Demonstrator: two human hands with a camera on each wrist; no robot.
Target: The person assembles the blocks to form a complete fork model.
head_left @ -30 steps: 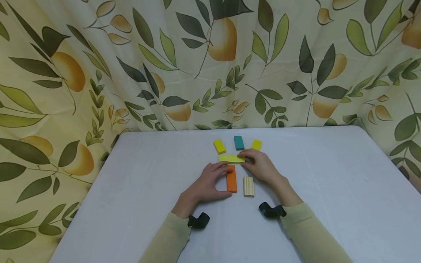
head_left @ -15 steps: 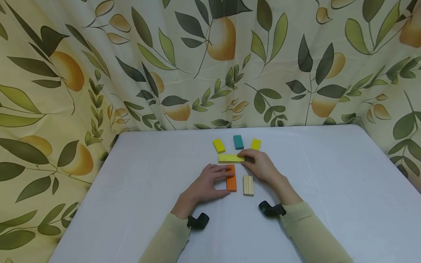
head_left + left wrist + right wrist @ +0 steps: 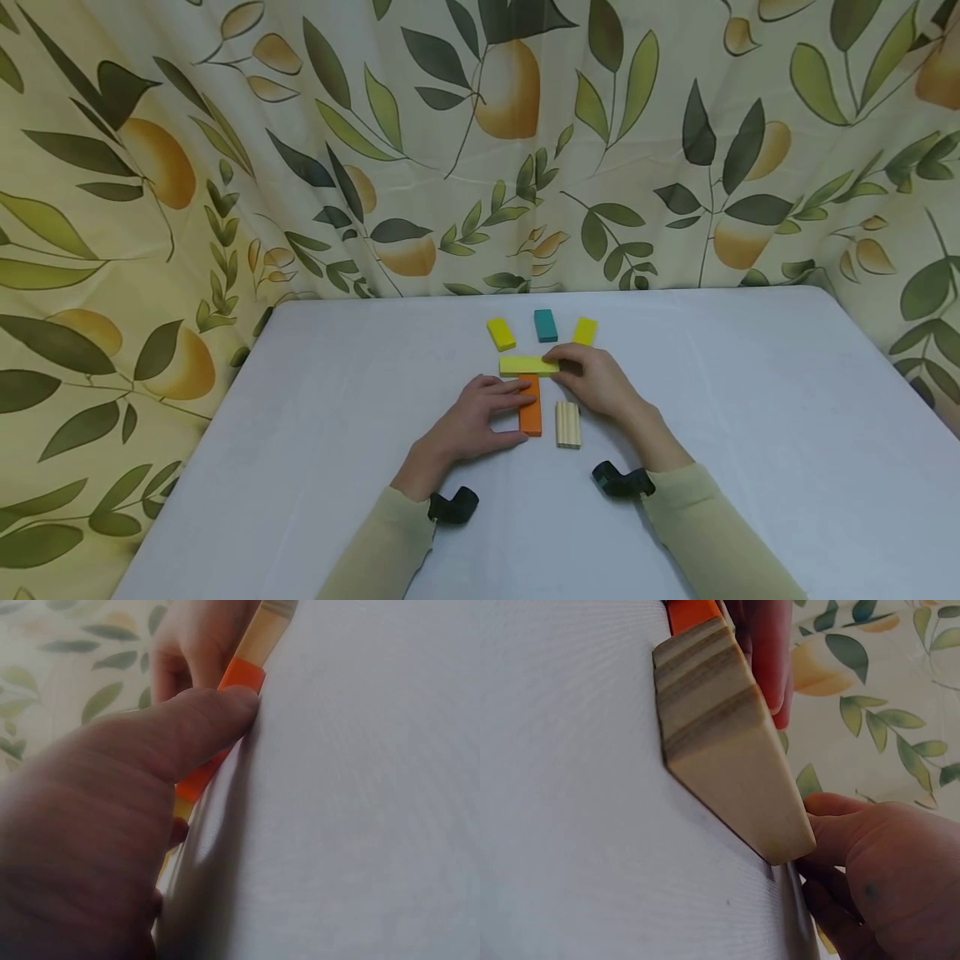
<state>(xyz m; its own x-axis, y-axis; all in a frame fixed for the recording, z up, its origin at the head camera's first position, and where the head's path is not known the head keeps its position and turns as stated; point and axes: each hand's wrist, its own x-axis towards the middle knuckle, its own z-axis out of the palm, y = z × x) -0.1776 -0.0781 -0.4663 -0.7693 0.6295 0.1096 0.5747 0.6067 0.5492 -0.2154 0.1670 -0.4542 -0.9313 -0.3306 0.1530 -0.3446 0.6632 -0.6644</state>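
My left hand point(image 3: 476, 417) holds an orange block point(image 3: 530, 417) lengthwise, its thumb at the near end and its fingers over the far part. In the left wrist view, that thumb presses on the orange block point(image 3: 244, 675). My right hand point(image 3: 596, 379) pinches the right end of a long yellow block point(image 3: 525, 365), which lies crosswise. The orange block's far end meets the yellow block's near side, so the two form a T. Right of the orange block lies a striped, plain wooden block point(image 3: 567, 425); it looms large in the right wrist view.
Beyond the yellow block, a small yellow block point(image 3: 501, 334), a teal block point(image 3: 546, 326) and another small yellow block point(image 3: 585, 331) sit in a loose arc. Everything rests on a white-covered table point(image 3: 337, 400). A leaf-and-fruit patterned curtain point(image 3: 465, 208) hangs behind it.
The orange block has slid slightly away from the person, closing its gap to the long yellow block. My left fingers have shifted off the yellow block's edge onto the orange block.
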